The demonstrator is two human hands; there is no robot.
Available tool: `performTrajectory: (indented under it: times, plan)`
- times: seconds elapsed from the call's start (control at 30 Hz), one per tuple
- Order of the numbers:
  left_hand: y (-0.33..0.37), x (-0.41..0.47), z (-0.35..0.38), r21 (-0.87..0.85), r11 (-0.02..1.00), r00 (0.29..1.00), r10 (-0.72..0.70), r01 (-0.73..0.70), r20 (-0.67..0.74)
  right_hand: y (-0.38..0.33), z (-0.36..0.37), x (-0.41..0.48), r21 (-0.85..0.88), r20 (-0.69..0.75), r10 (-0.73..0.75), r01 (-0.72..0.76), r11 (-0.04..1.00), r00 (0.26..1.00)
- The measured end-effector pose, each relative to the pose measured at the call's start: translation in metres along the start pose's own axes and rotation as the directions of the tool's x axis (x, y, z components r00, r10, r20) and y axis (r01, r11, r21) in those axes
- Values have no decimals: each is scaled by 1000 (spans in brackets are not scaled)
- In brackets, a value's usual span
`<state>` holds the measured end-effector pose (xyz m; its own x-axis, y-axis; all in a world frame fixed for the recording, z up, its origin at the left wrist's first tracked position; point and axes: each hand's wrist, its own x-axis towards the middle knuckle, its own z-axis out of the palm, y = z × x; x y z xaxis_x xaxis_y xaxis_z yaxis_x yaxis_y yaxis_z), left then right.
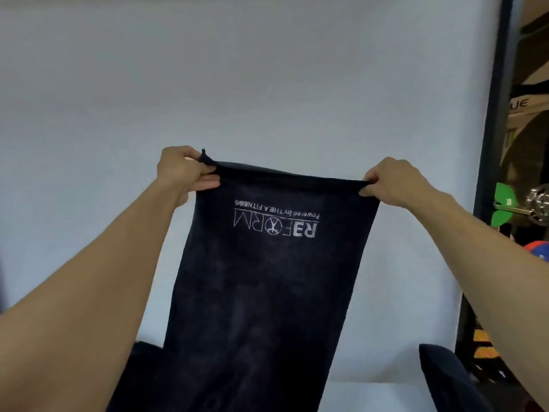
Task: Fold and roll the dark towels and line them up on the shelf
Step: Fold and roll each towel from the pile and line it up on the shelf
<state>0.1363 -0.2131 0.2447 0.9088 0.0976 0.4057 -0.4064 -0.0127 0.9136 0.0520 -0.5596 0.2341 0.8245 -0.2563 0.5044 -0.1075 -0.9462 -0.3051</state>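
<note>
A dark navy towel hangs full length in front of me, its white printed logo upside down near the top edge. My left hand pinches the top left corner and my right hand pinches the top right corner, stretching the edge taut between them. The towel's lower end runs out of view at the bottom. More dark towel cloth lies heaped at the lower left, and another dark towel sits at the lower right on a white surface.
A plain white wall fills the background. A black vertical post stands at the right, with green weight plates on a bar and a red-and-blue ball behind it.
</note>
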Motion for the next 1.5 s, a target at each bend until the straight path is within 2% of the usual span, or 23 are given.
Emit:
performTrajectory:
  times: [0.1, 0.17, 0.23, 0.33, 0.43, 0.6, 0.73, 0.83, 0.93, 1.0, 1.07, 1.17, 1.27, 1.37, 1.43, 1.5]
  plan:
    - [40, 14, 9, -110, 981, 985, 153, -162, -86, -16, -29, 28, 229, -298, -11, 83, 970, 955]
    - [70, 18, 7, -150, 952, 959, 249, -268, -132, -30, -55, 39, 449, -446, 21, 203, 870, 895]
    - [97, 16, 1, -182, 923, 936, 313, -340, -162, -45, -82, 43, 581, -521, 76, 288, 761, 850]
    - [126, 3, -12, -238, 879, 908, 376, -413, -185, -62, -119, 34, 664, -581, 150, 360, 656, 800]
    - [140, -20, -27, -306, 841, 895, 411, -445, -172, -76, -145, 7, 681, -619, 157, 427, 595, 770]
    - [154, -79, -68, -403, 811, 905, 395, -425, -160, -106, -169, -67, 662, -655, 123, 488, 569, 746]
    - [144, -135, -104, -352, 846, 916, 381, -401, -126, -118, -165, -143, 673, -634, 144, 450, 587, 760]
    - [120, -180, -129, -295, 881, 929, 356, -369, -98, -124, -147, -201, 736, -533, 167, 356, 576, 830]
    - [86, -222, -156, -245, 917, 949, 309, -316, -67, -117, -126, -252, 795, -361, 144, 224, 564, 921]
    - [59, -247, -174, -215, 940, 963, 267, -265, -23, -102, -111, -284, 836, -197, 59, 136, 531, 979]
    - [28, -266, -189, -193, 960, 976, 212, -202, 37, -84, -93, -310, 857, -22, -52, 46, 514, 998]
    - [-24, -281, -201, -127, 990, 993, 81, -69, 90, -62, -57, -331, 848, 230, -113, -142, 510, 967]
    - [-84, -281, -201, 65, 993, 984, -102, 94, 143, -38, -4, -336, 718, 426, 13, -347, 604, 904]
    - [-154, -272, -195, 322, 914, 922, -324, 246, 214, -12, 63, -340, 475, 578, 140, -470, 744, 804]
    - [-193, -262, -188, 434, 839, 859, -456, 328, 234, 0, 106, -338, 384, 648, 184, -526, 759, 739]
    - [-221, -245, -176, 484, 802, 832, -503, 349, 234, 10, 139, -326, 376, 674, 197, -561, 738, 712]
